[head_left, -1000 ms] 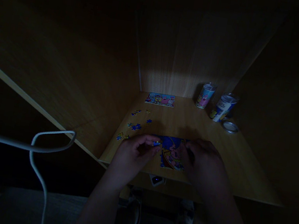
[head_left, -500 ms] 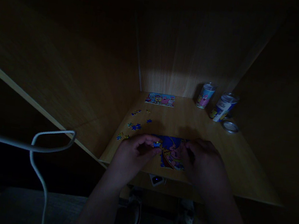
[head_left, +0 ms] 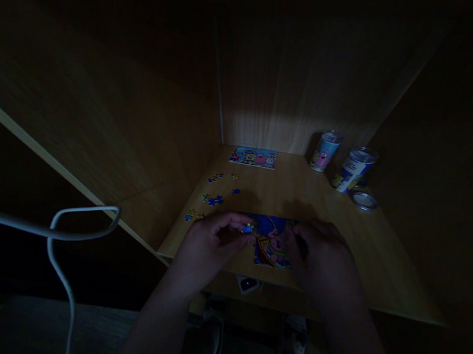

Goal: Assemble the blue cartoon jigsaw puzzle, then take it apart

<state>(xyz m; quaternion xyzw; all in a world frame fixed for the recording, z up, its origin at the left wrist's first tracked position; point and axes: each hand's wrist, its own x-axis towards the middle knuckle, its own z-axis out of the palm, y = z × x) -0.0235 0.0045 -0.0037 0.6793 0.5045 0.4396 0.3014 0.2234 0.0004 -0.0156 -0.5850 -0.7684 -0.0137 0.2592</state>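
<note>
A: ok so what's each hand got?

B: left hand (head_left: 212,240) has a small jigsaw piece (head_left: 247,228) pinched between thumb and fingers, at the left part of the puzzle (head_left: 272,239) on the bench (head_left: 286,188). Right hand (head_left: 326,254) is half curled over the right side, too dark to tell if it's gripping anything

A: is the piece awkward to handle?

B: probably light, stiff card, not slippery. Knobs might bend though, so I'd pinch its straighter edges
</note>
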